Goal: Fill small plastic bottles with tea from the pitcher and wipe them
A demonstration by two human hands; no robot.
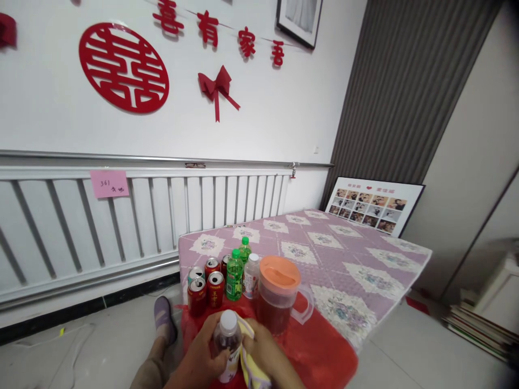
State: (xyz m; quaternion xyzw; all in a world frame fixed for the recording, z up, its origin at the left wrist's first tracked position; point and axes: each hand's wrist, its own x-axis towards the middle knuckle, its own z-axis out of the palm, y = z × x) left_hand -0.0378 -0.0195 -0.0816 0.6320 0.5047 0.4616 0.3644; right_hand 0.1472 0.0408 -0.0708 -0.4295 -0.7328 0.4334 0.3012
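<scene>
A clear bottle [228, 340] with a white cap and a pale label stands upright at the near edge of a red plastic sheet [320, 354]. My left hand [205, 348] is wrapped round its left side. Bunched in my right hand [261, 343] is a yellow cloth [250, 367], pressed against the bottle's right side; part of the fingers is hidden behind it. Just beyond my hands is a pitcher [275, 308] with an orange lid and dark liquid inside. Green-capped bottles [234, 275] and a white-capped bottle [251, 275] are beside it.
Several opened drink cans [215, 289] are grouped at the left edge of the table, which has a purple floral tablecloth [300, 251]. A white radiator [170, 216] runs along the wall. A photo board [367, 205] leans behind the table; stacked books [478, 329] sit at right.
</scene>
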